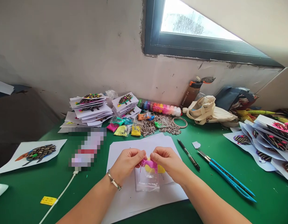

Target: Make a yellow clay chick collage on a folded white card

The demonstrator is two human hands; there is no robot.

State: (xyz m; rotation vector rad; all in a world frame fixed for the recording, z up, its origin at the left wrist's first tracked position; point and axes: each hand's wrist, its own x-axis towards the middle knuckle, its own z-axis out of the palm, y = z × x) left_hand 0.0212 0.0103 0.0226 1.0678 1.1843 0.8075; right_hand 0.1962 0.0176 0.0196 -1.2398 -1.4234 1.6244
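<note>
Fingers of the left hand (127,162) and right hand (170,165) pinch the magenta-filled end of one clear plastic bag (148,183), the rest lying between and just below the fingertips, over white paper sheets (121,199); one black pen (188,154) and one blue-handled cutter (230,179) lie rightward.

grn tabletop (274,199) | scuffed gry wall (76,46) | dk-framed window (195,23), upper rt | bright daylt thru it
</note>
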